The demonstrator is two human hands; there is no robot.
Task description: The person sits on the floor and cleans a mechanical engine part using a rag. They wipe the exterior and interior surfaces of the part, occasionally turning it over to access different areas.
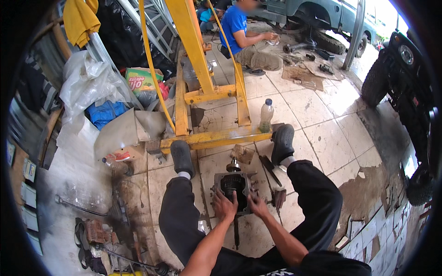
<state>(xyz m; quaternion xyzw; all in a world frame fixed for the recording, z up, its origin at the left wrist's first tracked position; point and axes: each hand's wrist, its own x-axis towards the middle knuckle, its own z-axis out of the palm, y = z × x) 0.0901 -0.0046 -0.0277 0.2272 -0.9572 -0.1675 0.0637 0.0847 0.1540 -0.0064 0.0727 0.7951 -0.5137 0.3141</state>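
Note:
A grey metal gearbox housing [249,182] stands on the tiles between my legs, its dark opening facing up with toothed gears partly visible inside. From its far end juts a shiny shaft with a round flange [233,166], and a thin dark rod [236,233] extends from the near side. My left hand [224,207] grips the near left wall, thumb raised at the opening. My right hand [257,205] is closed on the near right edge, its fingertips partly hidden. Beside the housing lie a dark flat bar [270,170] and a small brown block [279,198].
A yellow hoist frame [216,140] spans the floor beyond my shoes, with a plastic bottle [266,116] by its base. Metal parts [96,231] lie at left. A person in a blue shirt [233,28] sits farther back near vehicles; broken tiles [373,234] lie right.

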